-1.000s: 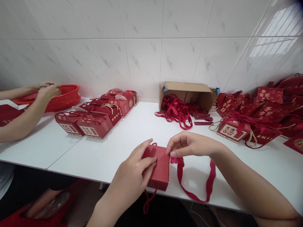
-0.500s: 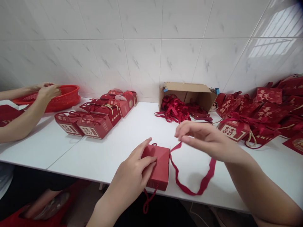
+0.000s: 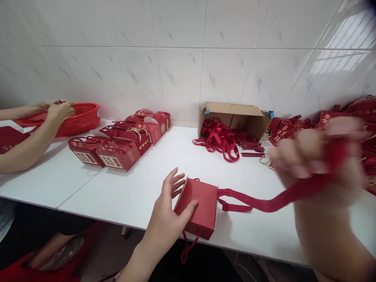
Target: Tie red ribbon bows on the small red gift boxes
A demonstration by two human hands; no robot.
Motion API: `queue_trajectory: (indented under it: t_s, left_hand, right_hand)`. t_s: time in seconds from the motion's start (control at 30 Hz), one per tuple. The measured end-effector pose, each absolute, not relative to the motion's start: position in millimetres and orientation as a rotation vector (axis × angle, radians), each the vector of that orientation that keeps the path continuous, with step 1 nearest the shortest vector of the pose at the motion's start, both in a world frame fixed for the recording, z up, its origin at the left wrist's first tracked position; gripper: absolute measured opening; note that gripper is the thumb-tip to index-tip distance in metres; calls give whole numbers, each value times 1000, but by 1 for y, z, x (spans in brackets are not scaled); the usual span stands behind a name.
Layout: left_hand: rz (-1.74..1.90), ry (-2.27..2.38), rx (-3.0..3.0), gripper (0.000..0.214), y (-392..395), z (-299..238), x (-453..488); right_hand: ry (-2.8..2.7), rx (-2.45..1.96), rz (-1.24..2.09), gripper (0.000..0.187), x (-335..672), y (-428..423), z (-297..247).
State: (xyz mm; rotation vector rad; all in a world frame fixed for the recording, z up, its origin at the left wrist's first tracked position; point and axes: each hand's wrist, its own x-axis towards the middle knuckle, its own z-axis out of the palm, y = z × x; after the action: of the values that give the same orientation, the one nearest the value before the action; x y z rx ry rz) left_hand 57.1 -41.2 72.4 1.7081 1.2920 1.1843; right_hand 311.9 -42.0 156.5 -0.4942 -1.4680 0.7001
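A small red gift box (image 3: 202, 205) lies near the table's front edge, its plain face up and a twisted red cord hanging over the edge. My left hand (image 3: 173, 213) grips its left side, thumb on top and fingers behind the raised edge. From the box's right side a dark red ribbon (image 3: 267, 204) runs off to the right. My right hand (image 3: 317, 164), blurred by motion and raised above the table, is closed around the ribbon. A short loop of ribbon lies beside the box.
A cardboard box (image 3: 243, 107) on its side holds a heap of red ribbons (image 3: 217, 135). Finished-looking gift boxes (image 3: 117, 154) stand in rows at left, more red boxes (image 3: 284, 133) at right. At far left, another person's hands (image 3: 60, 111) are over a red basin (image 3: 85, 119).
My right hand has moved right and closed on the ribbon, drawing it out from a wide loop. My left hand has shifted its grip, and the box has tilted slightly.
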Motion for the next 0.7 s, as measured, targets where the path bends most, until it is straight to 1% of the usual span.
queue_trajectory:
  t_s: [0.03, 0.13, 0.2, 0.33, 0.47, 0.57, 0.7]
  left_hand:
    - [1211, 1276, 1644, 68, -41, 69, 59]
    - [1283, 1215, 1530, 59, -40, 59, 65]
    - [1334, 1183, 1465, 55, -40, 53, 68]
    - [1403, 1138, 1364, 46, -42, 48, 73]
    - [1426, 1182, 1319, 43, -45, 50, 75]
    - [1414, 1151, 1251, 42, -45, 52, 76]
    - [1452, 1070, 1027, 36, -46, 51, 78]
  right_hand:
    - [-1424, -413, 784, 5, 293, -33, 155]
    - [-1457, -574, 1122, 8, 246, -13, 139]
    - [-1465, -684, 1236, 12, 226, -8, 122]
    - [-1425, -692, 1217, 14, 204, -10, 95]
    - [-1257, -712, 1189, 17, 200, -8, 91]
    - [-1283, -727, 1354, 18, 202, -4, 92]
    - [-1374, -676, 1568, 27, 205, -2, 92]
